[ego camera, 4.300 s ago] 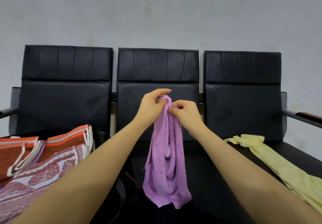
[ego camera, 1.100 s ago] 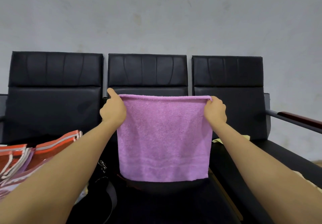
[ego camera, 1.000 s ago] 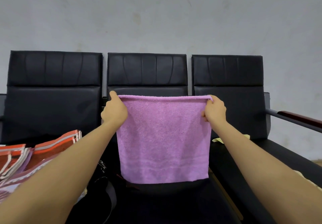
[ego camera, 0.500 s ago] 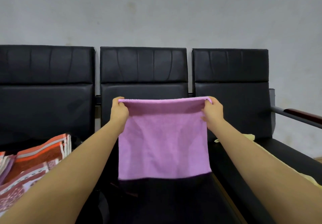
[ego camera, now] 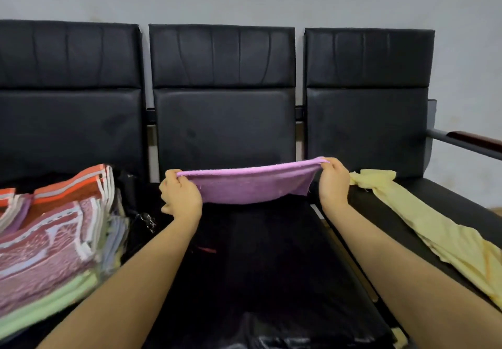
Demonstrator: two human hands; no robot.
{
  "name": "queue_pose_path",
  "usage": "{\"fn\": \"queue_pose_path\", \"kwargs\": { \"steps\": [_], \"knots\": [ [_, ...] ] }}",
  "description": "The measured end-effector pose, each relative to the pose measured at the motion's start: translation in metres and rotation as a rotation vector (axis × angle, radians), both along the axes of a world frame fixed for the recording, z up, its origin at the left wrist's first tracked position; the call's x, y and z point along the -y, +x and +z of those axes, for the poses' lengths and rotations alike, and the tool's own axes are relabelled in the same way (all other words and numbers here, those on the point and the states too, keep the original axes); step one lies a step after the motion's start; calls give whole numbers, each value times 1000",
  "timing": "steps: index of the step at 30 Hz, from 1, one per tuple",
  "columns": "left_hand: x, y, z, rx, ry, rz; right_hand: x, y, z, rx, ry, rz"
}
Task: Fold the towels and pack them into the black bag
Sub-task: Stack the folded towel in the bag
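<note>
At the left end of the bench (ego camera: 380, 207), over its left seat, a stack of folded towels (ego camera: 54, 229) sits with its orange-striped edges toward the backrest; the black bag is not clearly distinguishable in the dark area beside it, so check where its mouth is before you pack.

Your left hand (ego camera: 181, 196) is curled round the left corner of the purple towel (ego camera: 250, 185), thumb and fingers closed on the cloth. The towel hangs stretched between both hands, held almost level above the middle seat, its near edge sagging a little.

To lay this down well, I'd judge you should keep the top edge taut, lower both hands together toward the middle seat, and set the far edge parallel to the backrest so the next fold lines up square. Don't let the sagging middle touch first, or it will bunch.

Your right hand (ego camera: 332, 183) pinches the right corner, fingers closed over it, held slightly higher than the left.

On the right seat, a yellow towel (ego camera: 434, 234) lies rumpled and unfolded, trailing toward the front edge.
</note>
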State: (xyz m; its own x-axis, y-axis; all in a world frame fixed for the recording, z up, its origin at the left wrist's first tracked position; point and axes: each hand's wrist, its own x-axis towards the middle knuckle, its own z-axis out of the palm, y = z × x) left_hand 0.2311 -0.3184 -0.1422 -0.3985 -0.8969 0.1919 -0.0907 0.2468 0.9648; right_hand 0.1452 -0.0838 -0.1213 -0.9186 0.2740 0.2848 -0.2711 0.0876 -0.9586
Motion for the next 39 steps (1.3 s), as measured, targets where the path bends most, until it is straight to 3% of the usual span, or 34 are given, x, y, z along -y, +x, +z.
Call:
{"fn": "queue_pose_path", "kwargs": {
  "steps": [5,12,18,27,32,34,36,39],
  "knots": [
    [5,17,-36,268,-164,35,-9,11,-37,103,186,-162],
    [14,8,-66,587,-374,-157,-18,-3,-77,427,333,-32],
    [11,-13,-87,638,-444,-270,-15,-11,-97,526,606,-7],
    [18,-48,-81,670,-654,-281,-8,-30,-95,342,819,-120],
    [16,-66,-97,851,-661,-285,-3,-41,-104,356,920,-76],
    [12,-64,-109,931,-666,-251,1,-41,-113,262,1071,-102],
    [10,-61,-122,883,-650,-247,5,-38,-123,132,1249,-172],
    [10,-55,-133,806,-713,-244,16,-33,-127,-23,1282,-234]
  ]
}}
